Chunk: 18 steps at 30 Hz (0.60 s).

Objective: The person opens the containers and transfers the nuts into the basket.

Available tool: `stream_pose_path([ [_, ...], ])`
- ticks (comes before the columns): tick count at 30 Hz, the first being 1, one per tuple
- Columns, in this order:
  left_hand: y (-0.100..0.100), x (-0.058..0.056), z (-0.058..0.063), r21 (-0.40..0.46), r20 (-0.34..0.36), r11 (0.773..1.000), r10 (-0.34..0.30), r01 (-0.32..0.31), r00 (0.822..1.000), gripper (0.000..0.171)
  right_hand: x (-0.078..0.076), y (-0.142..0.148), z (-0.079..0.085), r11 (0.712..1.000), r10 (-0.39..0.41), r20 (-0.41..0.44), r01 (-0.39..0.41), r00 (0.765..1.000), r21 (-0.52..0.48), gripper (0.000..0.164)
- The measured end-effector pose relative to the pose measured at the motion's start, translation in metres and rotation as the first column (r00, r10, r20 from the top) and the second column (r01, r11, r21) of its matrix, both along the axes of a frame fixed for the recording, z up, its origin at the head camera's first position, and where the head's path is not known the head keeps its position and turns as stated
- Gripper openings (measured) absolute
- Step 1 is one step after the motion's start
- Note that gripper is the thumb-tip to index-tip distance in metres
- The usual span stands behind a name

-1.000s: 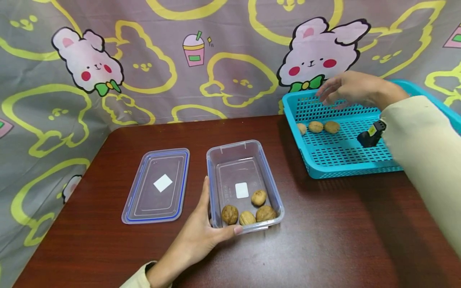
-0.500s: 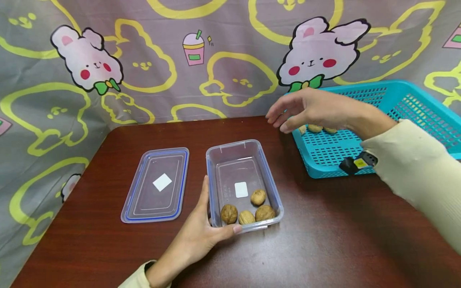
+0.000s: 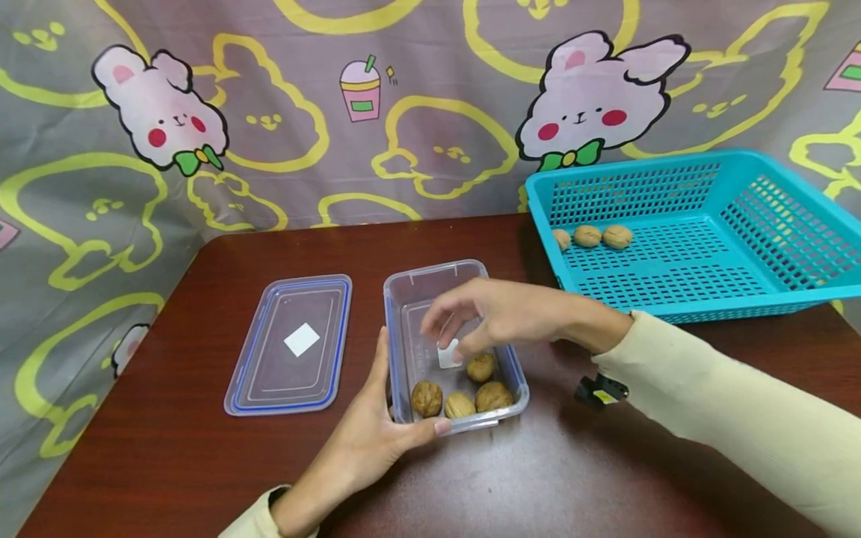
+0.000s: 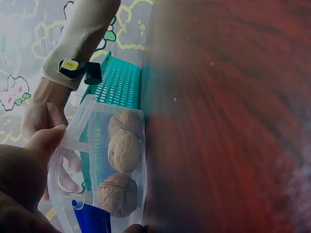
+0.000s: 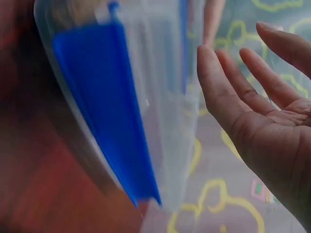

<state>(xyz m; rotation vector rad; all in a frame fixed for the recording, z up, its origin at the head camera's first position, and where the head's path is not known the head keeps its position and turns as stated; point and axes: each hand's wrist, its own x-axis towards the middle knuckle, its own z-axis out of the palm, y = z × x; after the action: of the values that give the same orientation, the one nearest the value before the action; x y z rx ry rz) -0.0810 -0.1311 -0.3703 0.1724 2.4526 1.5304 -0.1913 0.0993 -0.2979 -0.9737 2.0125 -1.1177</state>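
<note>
My left hand (image 3: 366, 441) grips the clear plastic container (image 3: 397, 329) by its near left corner, thumb over the front rim and a finger along the left side. Several walnuts (image 3: 494, 397) lie inside toward the near end; the left wrist view shows walnuts (image 4: 124, 151) through the clear wall. Over the container hovers my right hand (image 3: 494, 317), fingers loosely bent downward. In the right wrist view the right hand (image 5: 267, 111) has nothing between thumb and fingers, beside a blue clip (image 5: 104, 107) on the container's side.
Left of the container, a clear lid (image 3: 292, 381) with a blue seal lies flat on the brown table (image 3: 168, 448). A turquoise basket (image 3: 673, 305) at back right holds three walnuts (image 3: 616, 237) in its left corner. A patterned curtain (image 3: 303, 172) hangs behind.
My right hand has moved from above the basket, left and toward me, to over the container. The left hand keeps its grip, and the visible walnuts lie as before.
</note>
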Motion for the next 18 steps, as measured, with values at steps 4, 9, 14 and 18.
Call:
stream_pose_path([
  [4, -0.001, 0.0, 0.001, 0.002, 0.0, 1.0, -0.005, 0.005, 1.0, 0.139, 0.003, -0.017, -0.013, 0.999, 0.052, 0.068, -0.053, 0.996, 0.005, 0.036],
  [9, -0.001, 0.0, 0.001, -0.009, 0.013, 1.0, 0.0, 0.0, 1.0, 0.139, 0.004, -0.03, -0.025, 0.998, 0.049, 0.129, -0.055, 0.99, 0.038, 0.037],
  [14, -0.001, -0.001, 0.001, -0.009, 0.016, 1.0, -0.002, 0.002, 1.0, 0.139, 0.005, -0.04, -0.036, 0.999, 0.027, 0.224, -0.035, 0.974, 0.031, 0.035],
  [18, -0.001, -0.002, 0.0, 0.017, 0.007, 1.0, -0.014, 0.014, 1.0, 0.139, 0.008, -0.044, -0.042, 0.999, -0.014, 0.28, 0.003, 0.96, 0.038, 0.033],
])
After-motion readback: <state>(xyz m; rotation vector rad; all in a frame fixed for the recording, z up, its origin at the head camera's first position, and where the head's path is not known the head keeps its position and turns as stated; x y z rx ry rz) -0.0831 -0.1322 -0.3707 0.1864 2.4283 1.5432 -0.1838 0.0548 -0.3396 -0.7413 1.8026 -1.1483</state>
